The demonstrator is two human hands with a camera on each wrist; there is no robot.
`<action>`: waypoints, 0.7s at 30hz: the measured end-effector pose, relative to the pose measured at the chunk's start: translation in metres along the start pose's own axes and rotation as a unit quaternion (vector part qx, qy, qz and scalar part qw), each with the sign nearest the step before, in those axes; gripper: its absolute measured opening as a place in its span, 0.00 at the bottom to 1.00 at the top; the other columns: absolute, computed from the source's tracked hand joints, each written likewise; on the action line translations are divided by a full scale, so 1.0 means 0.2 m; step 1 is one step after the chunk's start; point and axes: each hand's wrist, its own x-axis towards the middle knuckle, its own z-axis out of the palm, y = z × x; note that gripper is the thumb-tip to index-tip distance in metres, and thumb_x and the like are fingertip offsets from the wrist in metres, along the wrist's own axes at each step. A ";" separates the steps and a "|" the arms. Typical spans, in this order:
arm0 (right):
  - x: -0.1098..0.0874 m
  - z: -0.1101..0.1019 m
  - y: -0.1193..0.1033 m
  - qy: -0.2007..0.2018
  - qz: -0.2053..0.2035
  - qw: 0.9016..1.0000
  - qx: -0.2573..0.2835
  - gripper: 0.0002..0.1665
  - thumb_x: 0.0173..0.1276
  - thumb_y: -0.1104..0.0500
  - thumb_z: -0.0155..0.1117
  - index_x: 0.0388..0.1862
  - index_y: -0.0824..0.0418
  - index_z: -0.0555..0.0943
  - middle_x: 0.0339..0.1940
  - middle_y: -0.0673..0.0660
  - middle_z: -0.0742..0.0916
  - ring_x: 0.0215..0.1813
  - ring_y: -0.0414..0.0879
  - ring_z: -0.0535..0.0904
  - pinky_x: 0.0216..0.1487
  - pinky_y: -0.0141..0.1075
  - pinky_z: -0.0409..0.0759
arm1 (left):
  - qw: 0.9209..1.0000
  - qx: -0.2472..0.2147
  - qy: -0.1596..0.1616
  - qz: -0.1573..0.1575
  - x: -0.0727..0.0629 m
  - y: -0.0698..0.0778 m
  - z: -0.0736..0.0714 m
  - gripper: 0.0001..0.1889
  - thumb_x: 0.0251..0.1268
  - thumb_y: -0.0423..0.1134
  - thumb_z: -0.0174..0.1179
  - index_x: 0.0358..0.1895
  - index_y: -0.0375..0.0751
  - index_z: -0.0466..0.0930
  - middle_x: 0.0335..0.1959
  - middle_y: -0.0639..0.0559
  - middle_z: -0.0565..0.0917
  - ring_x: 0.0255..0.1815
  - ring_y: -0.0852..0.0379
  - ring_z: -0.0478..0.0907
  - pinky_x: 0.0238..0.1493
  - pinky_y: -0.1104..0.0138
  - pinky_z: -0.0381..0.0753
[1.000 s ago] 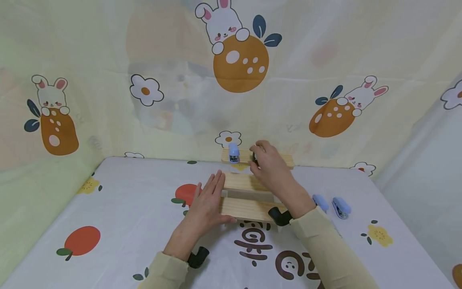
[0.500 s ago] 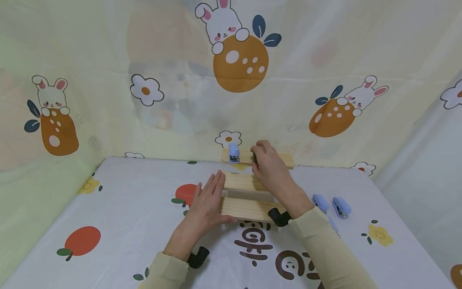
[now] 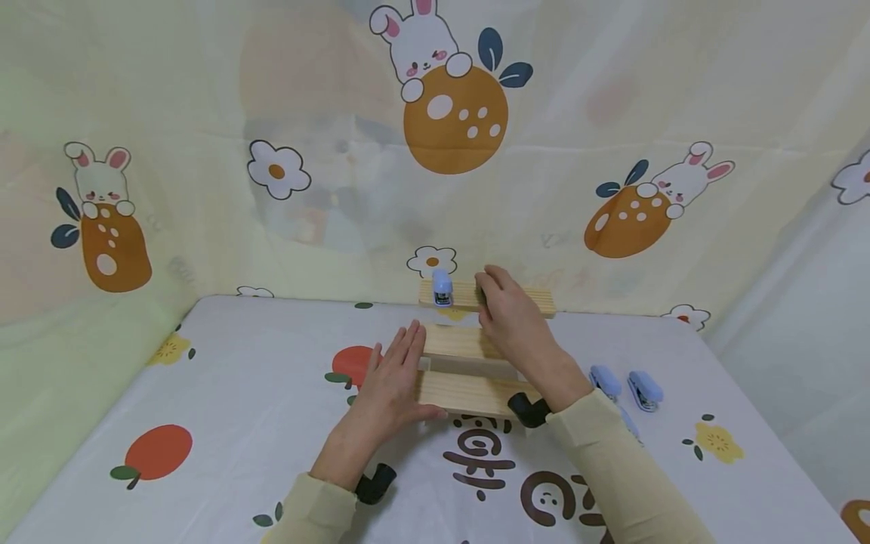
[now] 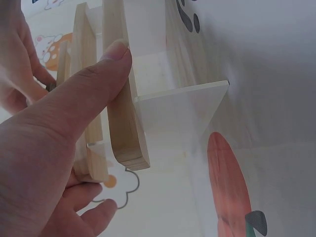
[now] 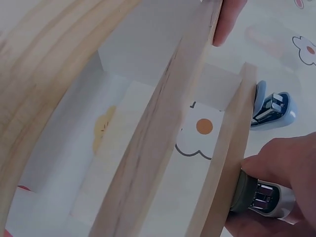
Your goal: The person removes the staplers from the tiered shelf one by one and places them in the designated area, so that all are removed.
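Note:
A tiered rack of light wooden slats on whitish panels stands before me. My left hand (image 3: 387, 385) steadies its left end, fingers straight along the middle slat (image 3: 454, 341) and thumb against the front slat (image 4: 126, 118). On the back slat (image 3: 538, 299), my right hand (image 3: 516, 321) grips a small stapler (image 5: 245, 191), dark green and pale, between thumb and fingers. The stapler appears to rest on that slat; in the head view the hand mostly covers it. To its left, a light blue stapler (image 3: 442, 287) sits on the same slat.
Right of the rack, two light blue staplers (image 3: 644, 391) lie on the patterned tablecloth (image 3: 238, 393). Another blue one (image 3: 630, 425) is partly hidden by the right sleeve. A printed curtain (image 3: 326, 227) hangs behind the back slat.
My right hand has shifted slightly to the right at the back slat, its fingers drawn closer around the dark stapler. My left hand has kept its place on the rack.

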 end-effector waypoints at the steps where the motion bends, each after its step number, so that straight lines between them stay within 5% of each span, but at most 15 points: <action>1: 0.00 0.00 0.00 -0.002 0.003 1.000 0.003 0.26 0.64 0.71 0.63 0.62 0.74 0.74 0.65 0.71 0.76 0.64 0.63 0.77 0.61 0.49 0.81 | 1.000 0.000 0.001 0.002 0.00 0.00 0.00 0.68 0.37 0.59 0.80 0.80 0.42 0.45 0.82 0.49 0.49 0.83 0.47 0.47 0.79 0.42 0.48; 21: -0.11 -0.09 0.05 0.014 0.003 1.000 0.015 0.26 0.64 0.71 0.63 0.62 0.73 0.75 0.66 0.70 0.76 0.62 0.64 0.79 0.56 0.52 0.83 | 1.000 -0.003 0.009 0.004 0.00 0.00 0.01 0.69 0.35 0.58 0.81 0.80 0.41 0.45 0.82 0.48 0.50 0.83 0.47 0.47 0.79 0.43 0.48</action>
